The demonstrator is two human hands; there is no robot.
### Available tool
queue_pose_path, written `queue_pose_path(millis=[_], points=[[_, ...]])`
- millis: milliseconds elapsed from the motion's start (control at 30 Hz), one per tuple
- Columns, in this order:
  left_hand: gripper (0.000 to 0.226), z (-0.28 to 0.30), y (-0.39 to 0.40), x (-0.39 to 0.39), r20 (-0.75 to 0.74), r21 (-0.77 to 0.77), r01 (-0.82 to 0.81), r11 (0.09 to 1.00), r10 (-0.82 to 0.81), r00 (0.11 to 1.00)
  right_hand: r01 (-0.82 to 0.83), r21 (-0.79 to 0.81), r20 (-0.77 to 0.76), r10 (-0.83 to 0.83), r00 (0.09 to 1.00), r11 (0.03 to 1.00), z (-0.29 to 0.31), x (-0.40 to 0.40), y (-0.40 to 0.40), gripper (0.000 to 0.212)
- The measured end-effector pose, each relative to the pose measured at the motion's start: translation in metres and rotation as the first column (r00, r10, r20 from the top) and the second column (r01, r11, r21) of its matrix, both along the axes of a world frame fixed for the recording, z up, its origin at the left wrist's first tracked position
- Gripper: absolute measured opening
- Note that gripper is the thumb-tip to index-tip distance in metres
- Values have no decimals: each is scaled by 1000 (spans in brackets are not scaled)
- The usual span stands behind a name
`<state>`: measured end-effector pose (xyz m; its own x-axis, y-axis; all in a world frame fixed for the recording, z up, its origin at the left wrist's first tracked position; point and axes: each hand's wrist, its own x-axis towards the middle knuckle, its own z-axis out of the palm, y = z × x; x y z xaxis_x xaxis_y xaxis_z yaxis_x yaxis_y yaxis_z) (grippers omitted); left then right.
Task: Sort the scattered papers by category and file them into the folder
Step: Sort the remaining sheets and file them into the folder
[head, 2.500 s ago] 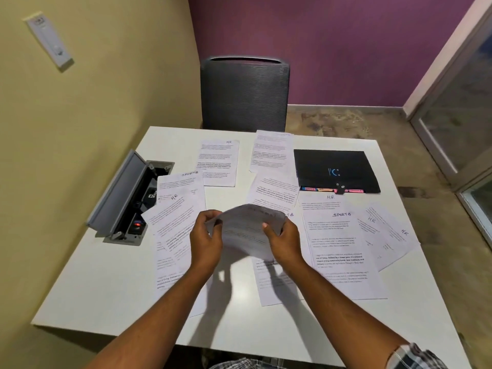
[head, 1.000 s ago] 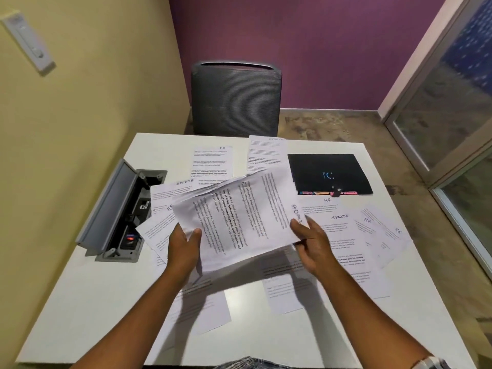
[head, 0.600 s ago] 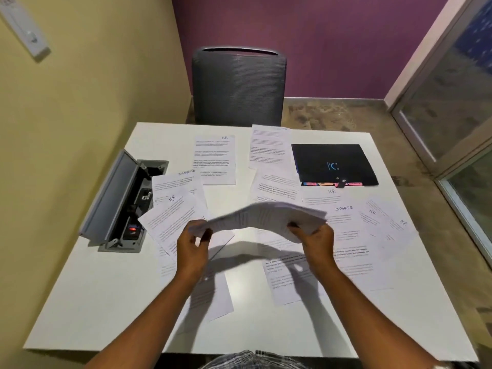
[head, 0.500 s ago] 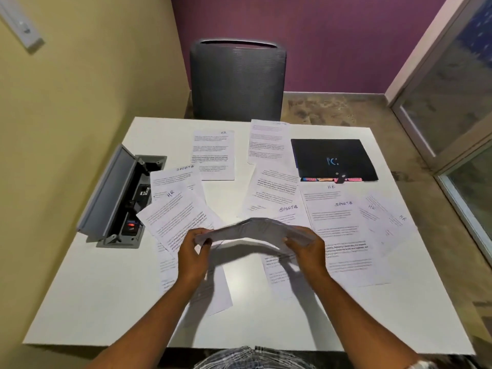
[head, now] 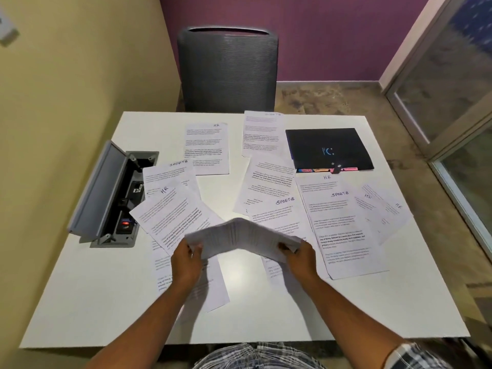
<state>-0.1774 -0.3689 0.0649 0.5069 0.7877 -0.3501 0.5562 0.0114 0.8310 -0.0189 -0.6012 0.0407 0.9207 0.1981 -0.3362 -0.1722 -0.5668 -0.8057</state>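
Observation:
Both hands hold one printed sheet (head: pixel 241 238) just above the white table (head: pixel 87 302), bowed upward in its middle. My left hand (head: pixel 186 262) grips its left edge and my right hand (head: pixel 299 258) grips its right edge. Several printed sheets lie scattered on the table, hand-marked "HR" (head: pixel 207 147) or "SPORTS" (head: pixel 343 225). More sheets overlap at the left (head: pixel 170 214) and far right (head: pixel 383 209). A closed black folder (head: pixel 328 149) with coloured tabs along its near edge lies at the back right.
An open grey cable box (head: pixel 106 198) with sockets is set into the table at the left. A dark mesh chair (head: pixel 227 67) stands behind the far edge. A yellow wall is on the left, a glass door on the right.
The sheet was lifted and turned so its text faced me, then lowered toward the table. It is now held low and bowed, both hands still on its edges.

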Motion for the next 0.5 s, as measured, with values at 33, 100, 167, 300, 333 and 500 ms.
queue_pose_path(millis=[33, 100, 167, 300, 333, 500], points=[[23, 4, 4, 1, -2, 12, -5, 1000, 5, 1000, -22, -16, 42, 23, 999, 1000, 8, 6, 3, 31], [53, 19, 12, 5, 31, 60, -16, 998, 14, 999, -86, -48, 137, 92, 986, 995, 31, 19, 8, 26], [89, 41, 21, 13, 75, 233, 37, 972, -56, 996, -157, -123, 257, 184, 949, 980, 54, 33, 14, 17], [87, 87, 21, 40, -41, 579, 419, 700, -488, 872, -284, -310, 420, 399, 815, 907, 100, 54, 30, 20], [75, 96, 18, 46, -51, 582, 479, 657, -558, 828, -319, -321, 440, 439, 783, 892, 111, 56, 34, 17], [24, 106, 13, 56, -17, 587, 432, 685, -523, 852, -377, -221, 660, 422, 622, 900, 146, 52, 49, 19]])
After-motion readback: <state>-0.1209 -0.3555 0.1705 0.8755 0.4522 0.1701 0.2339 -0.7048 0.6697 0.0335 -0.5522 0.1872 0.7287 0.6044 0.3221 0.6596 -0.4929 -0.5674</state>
